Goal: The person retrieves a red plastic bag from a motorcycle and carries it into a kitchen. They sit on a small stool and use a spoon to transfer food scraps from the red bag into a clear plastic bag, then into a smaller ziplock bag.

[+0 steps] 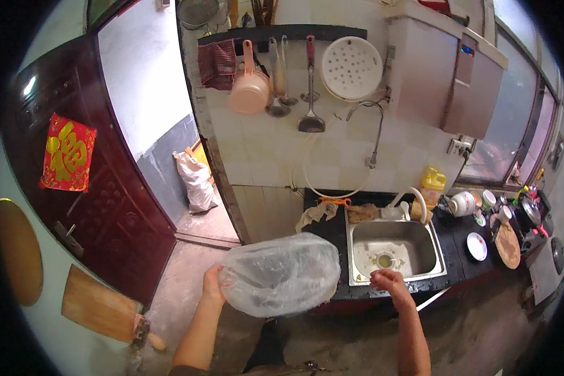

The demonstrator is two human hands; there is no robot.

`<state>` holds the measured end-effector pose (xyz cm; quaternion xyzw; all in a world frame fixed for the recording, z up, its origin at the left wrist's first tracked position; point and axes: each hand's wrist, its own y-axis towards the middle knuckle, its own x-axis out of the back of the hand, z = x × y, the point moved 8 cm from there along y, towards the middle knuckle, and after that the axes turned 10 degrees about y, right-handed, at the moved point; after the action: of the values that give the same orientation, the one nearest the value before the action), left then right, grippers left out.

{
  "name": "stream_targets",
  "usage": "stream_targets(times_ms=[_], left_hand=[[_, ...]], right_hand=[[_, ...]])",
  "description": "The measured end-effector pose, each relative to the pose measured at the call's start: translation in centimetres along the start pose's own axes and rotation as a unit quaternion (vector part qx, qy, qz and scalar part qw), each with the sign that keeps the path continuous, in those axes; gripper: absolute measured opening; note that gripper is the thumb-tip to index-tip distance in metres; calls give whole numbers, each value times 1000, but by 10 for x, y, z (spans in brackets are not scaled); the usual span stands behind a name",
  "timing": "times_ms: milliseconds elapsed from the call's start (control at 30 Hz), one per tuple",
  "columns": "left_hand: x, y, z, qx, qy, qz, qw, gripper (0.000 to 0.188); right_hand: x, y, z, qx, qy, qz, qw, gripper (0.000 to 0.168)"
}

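Note:
My left hand point(214, 284) grips the left edge of a clear plastic bag point(282, 272). The bag is spread wide and puffed out, in front of the counter and left of the sink. Whether anything supports it from inside or below is hidden. My right hand point(390, 284) hovers over the front rim of the stainless steel sink point(395, 232), fingers loosely curled and nothing visible in them. Small food scraps point(373, 259) lie around the sink's drain point(385, 260).
A white faucet point(418, 202) and a yellow jug point(433, 183) stand behind the sink. A cloth point(317, 216) lies to its left, a white plate point(476, 246) to its right. Utensils and a pink dipper point(250, 94) hang above. An open door point(94, 174) is at left.

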<state>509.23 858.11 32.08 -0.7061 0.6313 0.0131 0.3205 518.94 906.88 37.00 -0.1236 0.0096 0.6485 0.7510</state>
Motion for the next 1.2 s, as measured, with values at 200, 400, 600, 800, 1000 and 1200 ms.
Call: stream_targets(times_ms=[200,400,600,800,1000,1200], left_hand=[[-39,31,-22,12,-115,72,991,30],[14,98,-56,-13,-30,-7,999,30],[114,142,-85,-17,10,-119,993,28],[129,138,-105,47,-37,-156,986,36],[146,163,-101,64,25,-151,986,35],[127,179,-91,58,73,-112,989,34]], right_hand=[[-92,104,113,113,-122,41,985,27],[-208,240,215,219,-143,45,964,24],[-288,354,294,348,-109,-35,931,24],[-304,406,340,482,-280,-247,793,28],[-316,409,353,448,-305,-274,795,30],[-311,405,356,476,-259,-281,792,27]])
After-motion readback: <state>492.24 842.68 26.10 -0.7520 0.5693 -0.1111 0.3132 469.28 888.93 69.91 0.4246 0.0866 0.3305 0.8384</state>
